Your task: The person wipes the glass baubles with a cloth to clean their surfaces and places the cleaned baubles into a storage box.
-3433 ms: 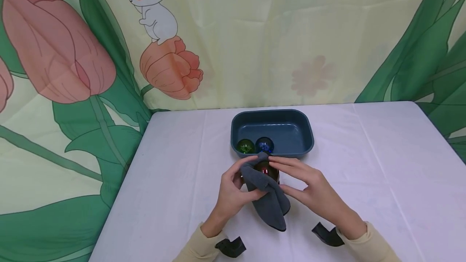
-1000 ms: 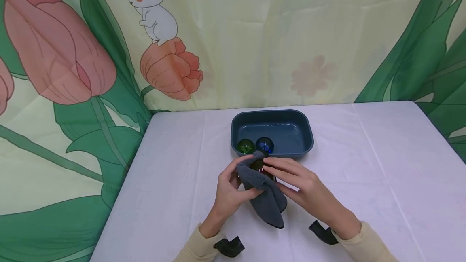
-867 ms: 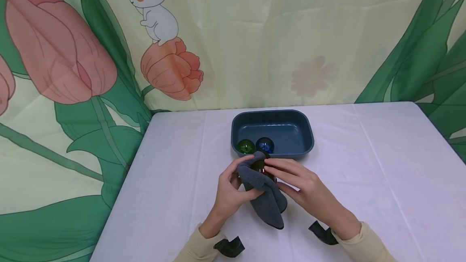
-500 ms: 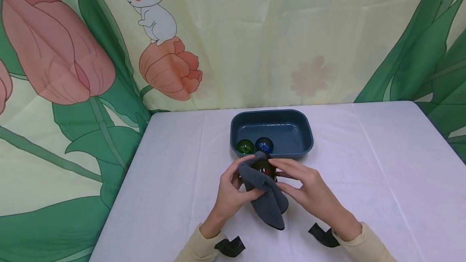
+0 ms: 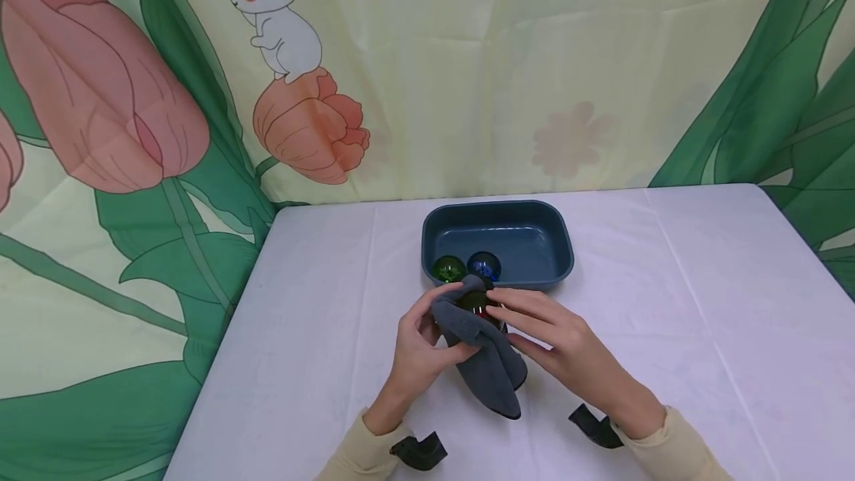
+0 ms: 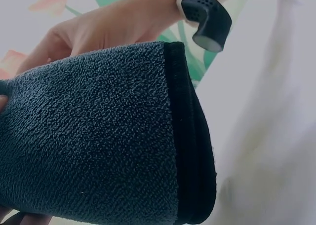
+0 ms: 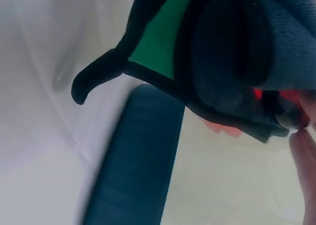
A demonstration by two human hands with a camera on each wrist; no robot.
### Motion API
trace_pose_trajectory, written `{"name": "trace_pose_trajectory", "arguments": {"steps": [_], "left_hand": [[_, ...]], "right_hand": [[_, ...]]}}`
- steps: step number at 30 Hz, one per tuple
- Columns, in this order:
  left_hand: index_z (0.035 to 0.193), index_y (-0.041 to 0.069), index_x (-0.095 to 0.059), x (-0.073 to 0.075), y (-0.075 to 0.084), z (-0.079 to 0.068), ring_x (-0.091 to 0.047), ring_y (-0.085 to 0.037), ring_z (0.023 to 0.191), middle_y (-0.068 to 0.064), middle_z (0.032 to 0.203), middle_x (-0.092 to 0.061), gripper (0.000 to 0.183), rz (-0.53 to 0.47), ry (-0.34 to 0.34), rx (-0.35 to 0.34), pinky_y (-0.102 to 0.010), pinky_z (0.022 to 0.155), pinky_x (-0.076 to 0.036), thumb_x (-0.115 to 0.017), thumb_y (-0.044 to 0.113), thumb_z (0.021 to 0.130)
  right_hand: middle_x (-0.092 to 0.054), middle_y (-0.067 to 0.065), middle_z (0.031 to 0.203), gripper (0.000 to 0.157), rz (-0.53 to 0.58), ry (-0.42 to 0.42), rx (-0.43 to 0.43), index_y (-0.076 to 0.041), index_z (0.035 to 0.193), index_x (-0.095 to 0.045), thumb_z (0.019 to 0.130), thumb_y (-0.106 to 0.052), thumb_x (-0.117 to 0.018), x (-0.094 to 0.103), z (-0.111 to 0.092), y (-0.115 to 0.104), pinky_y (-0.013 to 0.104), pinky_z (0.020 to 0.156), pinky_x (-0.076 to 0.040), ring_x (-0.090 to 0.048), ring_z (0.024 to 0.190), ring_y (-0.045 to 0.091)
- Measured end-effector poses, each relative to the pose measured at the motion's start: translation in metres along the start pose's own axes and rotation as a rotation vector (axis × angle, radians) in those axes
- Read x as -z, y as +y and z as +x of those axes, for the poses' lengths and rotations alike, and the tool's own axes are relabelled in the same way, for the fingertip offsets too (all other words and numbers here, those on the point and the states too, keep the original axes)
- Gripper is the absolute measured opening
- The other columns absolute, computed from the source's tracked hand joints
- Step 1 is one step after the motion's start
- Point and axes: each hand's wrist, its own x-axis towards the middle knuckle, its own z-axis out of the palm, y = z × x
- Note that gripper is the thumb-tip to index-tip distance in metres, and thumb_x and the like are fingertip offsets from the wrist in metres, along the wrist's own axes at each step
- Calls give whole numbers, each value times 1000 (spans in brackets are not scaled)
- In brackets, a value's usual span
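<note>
My left hand [image 5: 422,347] grips a grey-blue microfibre cloth [image 5: 487,362] folded round a dark red glass ball [image 5: 473,303]. The ball's upper part shows above a fold; the rest is covered. My right hand [image 5: 564,344] holds the ball from the right, several fingertips on its top and the thumb lower down. In the left wrist view the cloth [image 6: 98,131] with its black hem hides the ball. The right wrist view shows the cloth's black-edged flaps [image 7: 222,62], a green patch, and a bit of red ball [image 7: 258,93] near a fingertip [image 7: 298,141].
Just beyond my hands stands a dark blue tray [image 5: 528,243]. Inside, at its near left, lie a green glass ball [image 5: 450,269] and a blue glass ball [image 5: 484,266]. A white-clothed table [image 5: 320,318] reaches back to a printed curtain [image 5: 454,95].
My right fingers slide back and forth over the ball, and over the last half second they have moved left across it. The hands and cloth have shifted slightly left. The tray stays put.
</note>
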Motion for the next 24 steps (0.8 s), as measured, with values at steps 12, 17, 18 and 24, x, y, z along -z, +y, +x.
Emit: {"name": "trace_pose_trajectory", "arguments": {"steps": [12,17,18,24], "left_hand": [[138,2,-51,-2,6,-1,-63,-23,117,-22,134,-56,63,13,-18,55,-35,99,-53,-80,7,82],[138,1,-50,-3,5,-2,-62,-22,118,-22,135,-55,63,23,-21,48,-35,100,-52,-80,12,84],[138,0,-50,-3,4,-2,-62,-22,118,-23,135,-54,63,23,-20,44,-35,100,-52,-80,11,84],[137,0,-51,-2,4,-2,-63,-21,117,-23,134,-55,61,17,-6,40,-34,98,-53,-79,6,83]], "right_hand": [[-63,9,131,41,34,42,-103,-7,130,-66,94,-27,-65,-4,0,-4,13,97,-47,-60,119,17],[-66,8,127,64,109,94,-225,-6,129,-66,69,9,-83,-5,0,-5,14,90,-51,-64,115,14],[-67,8,126,65,108,101,-219,-6,129,-66,69,10,-83,-5,0,-5,13,90,-51,-65,114,15],[-67,8,127,68,78,84,-190,-7,131,-65,68,9,-84,-5,1,-4,11,94,-48,-64,115,16]]}}
